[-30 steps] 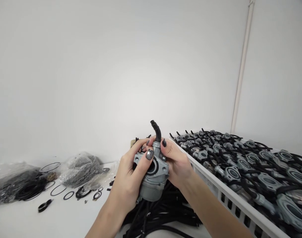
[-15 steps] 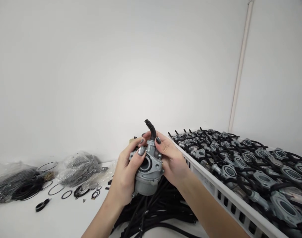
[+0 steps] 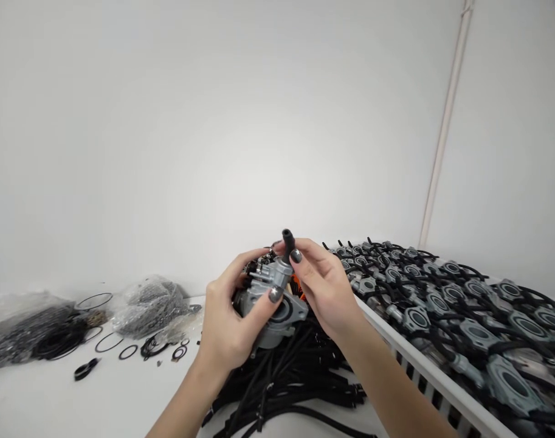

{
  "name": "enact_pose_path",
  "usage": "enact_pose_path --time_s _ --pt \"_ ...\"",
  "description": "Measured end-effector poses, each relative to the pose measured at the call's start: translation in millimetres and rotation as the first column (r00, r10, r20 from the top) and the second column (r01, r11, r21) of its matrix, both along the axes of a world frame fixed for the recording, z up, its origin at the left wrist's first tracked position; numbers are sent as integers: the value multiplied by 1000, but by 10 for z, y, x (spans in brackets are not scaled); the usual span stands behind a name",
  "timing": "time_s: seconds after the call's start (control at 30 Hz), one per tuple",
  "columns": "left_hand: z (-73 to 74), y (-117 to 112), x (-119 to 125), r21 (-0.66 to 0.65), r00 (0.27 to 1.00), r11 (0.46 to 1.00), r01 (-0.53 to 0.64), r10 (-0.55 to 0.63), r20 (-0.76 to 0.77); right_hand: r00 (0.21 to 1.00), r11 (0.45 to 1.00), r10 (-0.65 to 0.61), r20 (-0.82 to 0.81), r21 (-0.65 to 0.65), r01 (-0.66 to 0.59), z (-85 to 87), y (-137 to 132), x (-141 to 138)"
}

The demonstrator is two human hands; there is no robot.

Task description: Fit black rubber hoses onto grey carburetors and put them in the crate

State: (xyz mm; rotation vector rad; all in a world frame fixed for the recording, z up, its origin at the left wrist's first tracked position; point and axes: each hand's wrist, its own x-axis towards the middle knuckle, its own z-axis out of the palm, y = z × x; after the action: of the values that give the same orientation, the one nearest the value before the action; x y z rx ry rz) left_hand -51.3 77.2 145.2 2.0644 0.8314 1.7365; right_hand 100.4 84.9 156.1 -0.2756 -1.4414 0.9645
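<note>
A grey metal carburetor [image 3: 273, 283] is held up between both hands, tilted, with its round bore facing partly toward me. My left hand [image 3: 234, 313] is closed around its left side, thumb pressed near the bore. A short black rubber boot [image 3: 288, 244] stands up from the carburetor's top neck. My right hand [image 3: 320, 283] pinches this boot between thumb and fingers. The fingers behind the carburetor are partly hidden. Under the hands lies a pile of black hoses [image 3: 299, 371].
At right stands a white slatted crate [image 3: 434, 380] with many carburetors [image 3: 480, 333] and black hoses in it. On the white table [image 3: 40, 404] at left lie plastic bags of small parts [image 3: 149, 304], black rings [image 3: 128, 352] and a black strap-like loop [image 3: 86, 369].
The carburetor has turned and tipped in my hands, so its side fittings now show and the boot's open end faces me more. An orange part appears behind it. The view has shifted slightly.
</note>
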Motion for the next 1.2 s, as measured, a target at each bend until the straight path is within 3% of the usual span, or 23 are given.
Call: enact_pose_path --time_s 0.17,0.27,0.33,0.4,0.47,0.6,0.67,0.77,0.87,0.93,1.07,1.2 --pt "-53 43 37 -9 999 999 51 -51 -1 1000 999 0 -25 -52 -1 17 13 15" --pt "-71 94 62 -107 971 987 123 -98 216 999 995 6 -48 -97 -11 27 79 54" --pt "-37 94 91 -156 860 969 192 -90 502 997 990 -33 -73 -143 23 26 129 80" --pt "39 72 102 -172 670 961 215 -17 742 993 981 -93 -67 -178 80 18 178 103" --pt "139 51 70 -188 525 952 243 34 850 991 976 -132 -6 -177 129 3 226 115" --pt "288 81 -120 -251 375 919 305 127 918 941 976 -139 308 -119 183 -60 318 97" --pt "305 130 -221 -262 333 918 297 158 930 828 982 -134 544 -40 185 -126 363 66" --pt "279 193 -291 -244 299 922 300 152 942 558 981 -192 807 152 118 -271 435 3" --pt "245 203 -249 -232 251 928 291 160 955 284 949 -313 906 306 71 -436 519 -67" --pt "237 190 -193 -240 226 925 295 177 958 146 935 -353 924 343 89 -531 581 -103" --pt "226 184 -111 -278 198 880 386 215 956 16 915 -373 928 365 171 -668 697 -121" --pt "174 224 -105 -253 203 872 419 182 962 -34 884 -417 909 413 216 -769 791 -90"
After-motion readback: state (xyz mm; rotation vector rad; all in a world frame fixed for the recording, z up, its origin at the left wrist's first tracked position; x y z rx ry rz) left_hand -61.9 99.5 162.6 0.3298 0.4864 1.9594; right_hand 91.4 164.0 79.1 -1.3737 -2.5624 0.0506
